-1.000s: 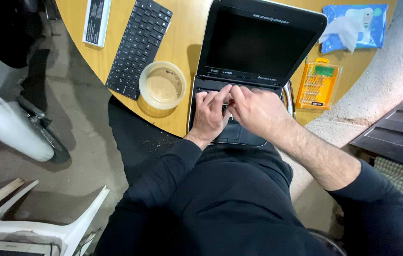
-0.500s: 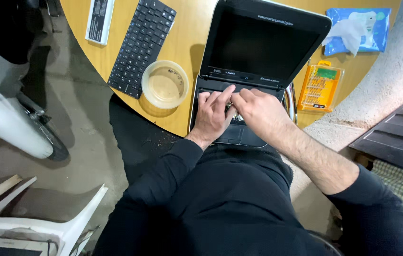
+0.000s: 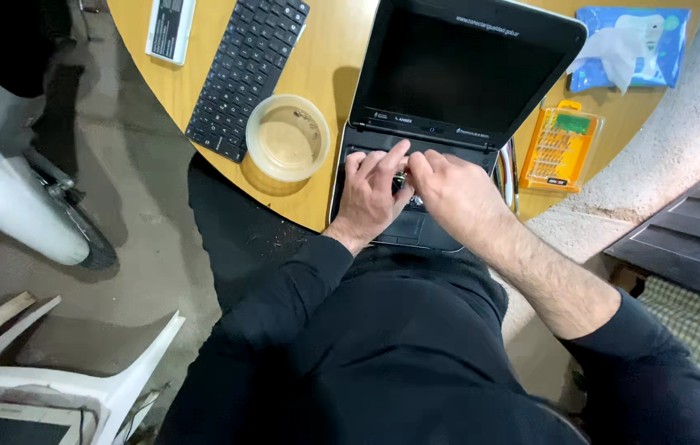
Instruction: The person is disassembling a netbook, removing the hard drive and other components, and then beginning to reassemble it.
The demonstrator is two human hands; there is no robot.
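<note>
Head view puts the small black laptop (image 3: 449, 107) right in front of us, open at the near edge of the round wooden table (image 3: 325, 74), its dark screen tilted back and its base partly overhanging toward our lap. Our left hand (image 3: 371, 198) lies flat on the base with fingers spread, steadying it; our right hand (image 3: 453, 194) meets it from the side, fingertips drawn together over something small and shiny between the two hands, though we cannot tell whether they actually pinch it. We judge the laptop to be stiff and moderately heavy, with a fragile screen and hinge, so it is best held by the base at its two sides, never by the lid. Whatever small part sits under our fingertips looks light, slick and easy to lose. Just left of the laptop stands a round, shallow plastic tub (image 3: 287, 138), and beyond it a loose black keyboard (image 3: 247, 74) and a white rectangular device (image 3: 170, 29). To the right lie an orange case of screwdriver bits (image 3: 562, 148) and a blue pack of wipes (image 3: 630, 45).
</note>
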